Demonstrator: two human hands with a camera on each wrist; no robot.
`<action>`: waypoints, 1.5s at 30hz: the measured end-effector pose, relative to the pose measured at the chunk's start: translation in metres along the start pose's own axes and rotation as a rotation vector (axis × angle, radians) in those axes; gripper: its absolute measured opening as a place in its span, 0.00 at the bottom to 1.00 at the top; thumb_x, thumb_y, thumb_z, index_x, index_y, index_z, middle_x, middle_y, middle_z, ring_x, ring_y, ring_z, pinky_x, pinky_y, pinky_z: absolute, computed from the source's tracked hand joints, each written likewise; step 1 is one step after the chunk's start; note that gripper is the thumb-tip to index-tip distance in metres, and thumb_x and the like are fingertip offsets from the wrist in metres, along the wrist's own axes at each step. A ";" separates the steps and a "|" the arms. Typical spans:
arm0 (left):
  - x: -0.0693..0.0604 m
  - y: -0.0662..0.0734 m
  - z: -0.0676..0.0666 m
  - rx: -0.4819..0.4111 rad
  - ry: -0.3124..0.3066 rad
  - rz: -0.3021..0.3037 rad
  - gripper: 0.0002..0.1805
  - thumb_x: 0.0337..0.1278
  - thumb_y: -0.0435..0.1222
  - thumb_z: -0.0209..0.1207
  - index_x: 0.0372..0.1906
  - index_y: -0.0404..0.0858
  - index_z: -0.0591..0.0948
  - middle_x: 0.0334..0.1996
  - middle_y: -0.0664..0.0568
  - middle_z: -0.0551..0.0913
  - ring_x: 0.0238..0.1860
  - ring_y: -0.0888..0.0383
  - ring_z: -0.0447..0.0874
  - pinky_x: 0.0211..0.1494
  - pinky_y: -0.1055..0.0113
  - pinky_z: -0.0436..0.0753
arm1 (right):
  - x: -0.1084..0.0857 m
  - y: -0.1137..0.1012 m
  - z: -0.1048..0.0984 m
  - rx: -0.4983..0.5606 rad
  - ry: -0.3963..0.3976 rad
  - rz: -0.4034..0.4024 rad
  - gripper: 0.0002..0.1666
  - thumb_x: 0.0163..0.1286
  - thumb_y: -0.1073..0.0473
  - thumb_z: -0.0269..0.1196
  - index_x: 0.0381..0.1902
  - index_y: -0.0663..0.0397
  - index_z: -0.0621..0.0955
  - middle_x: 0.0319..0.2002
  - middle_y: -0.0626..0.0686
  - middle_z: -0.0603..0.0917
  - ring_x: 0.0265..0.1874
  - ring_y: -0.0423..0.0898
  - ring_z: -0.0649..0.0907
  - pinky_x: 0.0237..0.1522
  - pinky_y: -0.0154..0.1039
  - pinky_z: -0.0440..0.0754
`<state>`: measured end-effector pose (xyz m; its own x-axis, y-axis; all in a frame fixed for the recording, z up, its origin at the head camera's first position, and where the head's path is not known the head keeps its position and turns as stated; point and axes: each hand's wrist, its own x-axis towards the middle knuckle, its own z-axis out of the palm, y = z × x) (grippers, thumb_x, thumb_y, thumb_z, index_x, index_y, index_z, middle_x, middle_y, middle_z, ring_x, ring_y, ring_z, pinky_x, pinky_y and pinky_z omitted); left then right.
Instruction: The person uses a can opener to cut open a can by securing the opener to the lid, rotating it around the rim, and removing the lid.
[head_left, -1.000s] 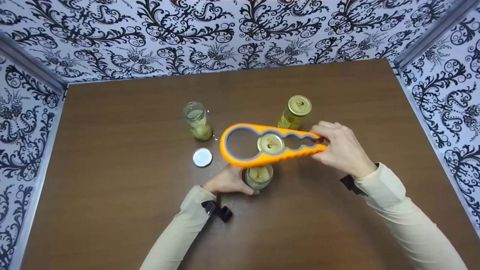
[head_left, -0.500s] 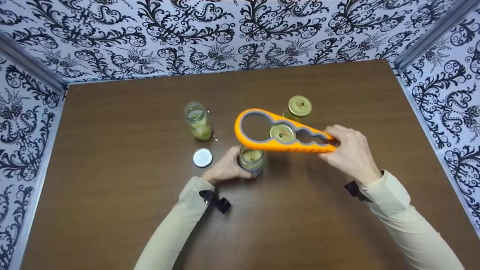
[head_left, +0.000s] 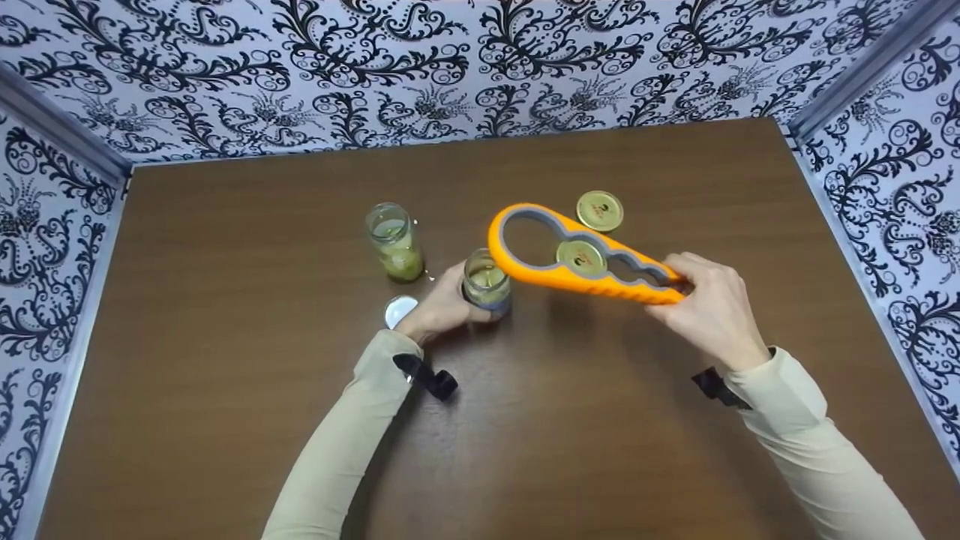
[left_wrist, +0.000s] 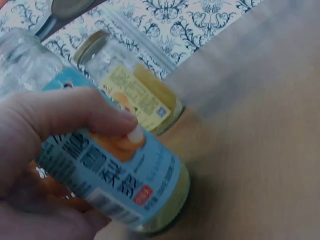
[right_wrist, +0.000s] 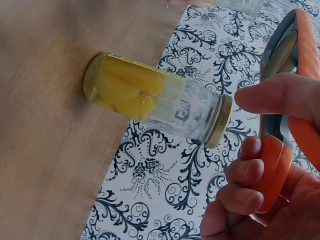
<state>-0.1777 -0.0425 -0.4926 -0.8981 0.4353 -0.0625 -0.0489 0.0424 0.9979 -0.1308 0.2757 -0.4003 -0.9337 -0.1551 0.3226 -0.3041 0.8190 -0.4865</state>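
The left hand is around one jar. A loose lid lies just left of that hand, and a second jar stands farther off. The right hand holds an opener with a stuck-in lid. Behind the opener stands a third jar.

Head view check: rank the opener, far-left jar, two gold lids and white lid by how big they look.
1. Opener
2. Far-left jar
3. Opener's gold lid and rear gold lid: alike; the first may be nearer the camera, so unranked.
4. White lid, partly covered.
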 end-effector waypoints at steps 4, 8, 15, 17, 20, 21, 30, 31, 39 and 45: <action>0.003 -0.001 -0.003 -0.010 0.005 -0.006 0.39 0.29 0.15 0.67 0.58 0.29 0.73 0.48 0.43 0.80 0.51 0.50 0.77 0.61 0.61 0.70 | -0.001 0.002 -0.001 -0.006 -0.013 0.023 0.12 0.41 0.68 0.68 0.21 0.48 0.77 0.20 0.42 0.70 0.18 0.42 0.68 0.23 0.35 0.61; 0.008 0.001 -0.006 0.003 0.011 0.005 0.39 0.30 0.15 0.67 0.59 0.30 0.73 0.49 0.43 0.80 0.52 0.50 0.76 0.62 0.61 0.69 | -0.002 0.006 -0.003 -0.010 -0.018 0.037 0.12 0.42 0.67 0.68 0.21 0.48 0.77 0.20 0.43 0.70 0.19 0.43 0.68 0.23 0.35 0.61; 0.018 0.001 -0.013 0.024 0.029 -0.013 0.40 0.32 0.16 0.68 0.60 0.32 0.73 0.49 0.44 0.80 0.51 0.51 0.75 0.62 0.61 0.68 | -0.005 0.010 -0.003 -0.023 -0.019 0.030 0.12 0.42 0.67 0.68 0.20 0.48 0.76 0.19 0.43 0.68 0.18 0.42 0.67 0.22 0.35 0.59; 0.020 0.001 -0.014 0.018 0.031 -0.005 0.40 0.32 0.15 0.68 0.61 0.32 0.72 0.49 0.44 0.79 0.51 0.51 0.75 0.62 0.61 0.68 | -0.006 0.010 -0.003 -0.032 -0.023 0.022 0.13 0.42 0.67 0.68 0.19 0.47 0.75 0.19 0.42 0.67 0.18 0.42 0.67 0.22 0.35 0.59; 0.023 0.001 -0.014 0.021 0.042 -0.002 0.41 0.31 0.15 0.67 0.62 0.31 0.71 0.50 0.43 0.79 0.52 0.50 0.75 0.62 0.61 0.68 | -0.008 0.012 -0.002 -0.043 -0.031 0.018 0.14 0.42 0.66 0.67 0.18 0.47 0.73 0.19 0.42 0.66 0.18 0.42 0.67 0.22 0.35 0.59; 0.024 0.001 -0.014 0.022 0.049 -0.004 0.42 0.30 0.14 0.67 0.62 0.31 0.71 0.50 0.43 0.79 0.52 0.50 0.75 0.62 0.62 0.68 | -0.008 0.013 -0.002 -0.044 -0.035 0.019 0.14 0.42 0.66 0.67 0.18 0.46 0.72 0.19 0.42 0.66 0.18 0.42 0.67 0.22 0.35 0.59; 0.037 0.000 -0.013 0.017 0.133 -0.013 0.43 0.32 0.15 0.66 0.64 0.33 0.70 0.50 0.43 0.78 0.51 0.51 0.73 0.61 0.64 0.67 | -0.014 0.015 0.001 -0.041 -0.048 0.034 0.14 0.41 0.67 0.68 0.19 0.46 0.74 0.19 0.42 0.67 0.18 0.42 0.67 0.22 0.35 0.59; 0.039 0.000 -0.012 0.011 0.145 -0.007 0.42 0.32 0.15 0.65 0.63 0.33 0.70 0.50 0.43 0.78 0.51 0.50 0.73 0.60 0.64 0.68 | -0.015 0.015 0.001 -0.041 -0.046 0.037 0.14 0.41 0.67 0.68 0.19 0.46 0.74 0.19 0.42 0.67 0.18 0.42 0.67 0.22 0.36 0.59; 0.044 -0.001 -0.011 0.015 0.279 -0.007 0.42 0.34 0.17 0.67 0.63 0.35 0.70 0.49 0.44 0.78 0.50 0.51 0.73 0.58 0.65 0.68 | -0.018 0.019 0.003 -0.037 -0.062 0.057 0.14 0.41 0.66 0.69 0.19 0.45 0.75 0.19 0.42 0.68 0.18 0.43 0.68 0.22 0.36 0.61; 0.046 -0.001 -0.009 0.042 0.318 -0.006 0.42 0.35 0.18 0.68 0.64 0.35 0.70 0.50 0.43 0.78 0.52 0.50 0.73 0.60 0.64 0.67 | -0.020 0.022 0.003 -0.029 -0.079 0.082 0.14 0.42 0.66 0.70 0.19 0.46 0.75 0.19 0.42 0.68 0.18 0.42 0.67 0.23 0.36 0.61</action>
<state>-0.2228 -0.0305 -0.4964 -0.9897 0.1325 -0.0536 -0.0427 0.0841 0.9955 -0.1191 0.2956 -0.4200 -0.9676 -0.1288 0.2173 -0.2214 0.8465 -0.4842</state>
